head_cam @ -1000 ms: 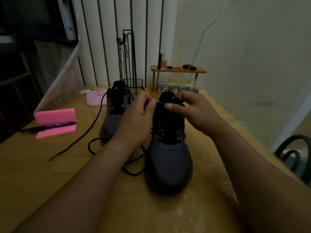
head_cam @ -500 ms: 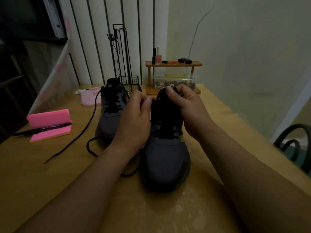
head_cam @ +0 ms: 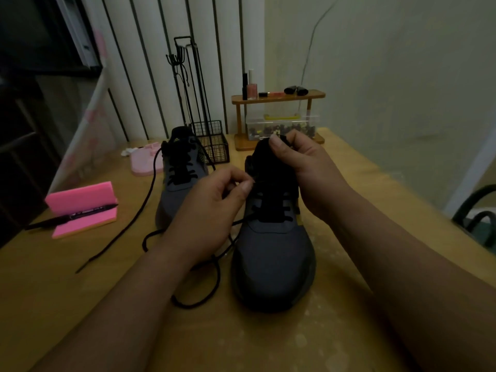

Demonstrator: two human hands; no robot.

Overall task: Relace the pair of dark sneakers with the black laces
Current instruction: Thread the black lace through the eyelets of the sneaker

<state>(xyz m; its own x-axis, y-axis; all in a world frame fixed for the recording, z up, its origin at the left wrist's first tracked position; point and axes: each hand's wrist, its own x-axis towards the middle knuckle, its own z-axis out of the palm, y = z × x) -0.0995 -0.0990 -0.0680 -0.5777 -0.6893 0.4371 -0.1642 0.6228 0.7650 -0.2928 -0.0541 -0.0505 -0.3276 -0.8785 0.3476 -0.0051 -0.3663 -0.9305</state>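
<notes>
Near sneaker (head_cam: 273, 253): centre of frame, toe toward the viewer, standing on the desk (head_cam: 67, 304), lower rows laced.
Second sneaker (head_cam: 179, 189): behind it, centre left, lace ends trailing.
Left hand (head_cam: 209, 210): thumb and forefinger pinch the black lace (head_cam: 218, 275) beside an upper eyelet, and the slack loops on the desk.
Right hand (head_cam: 306, 170): curled round the tongue top, steadying it.
Step, as judged: threading the upper eyelets.
Next move calls for feeding the tip through and drawing the slack snug.

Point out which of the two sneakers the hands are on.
The nearer sneaker, on the right: the right hand holds its tongue and the left hand pinches its lace. The farther sneaker is not held.
</notes>
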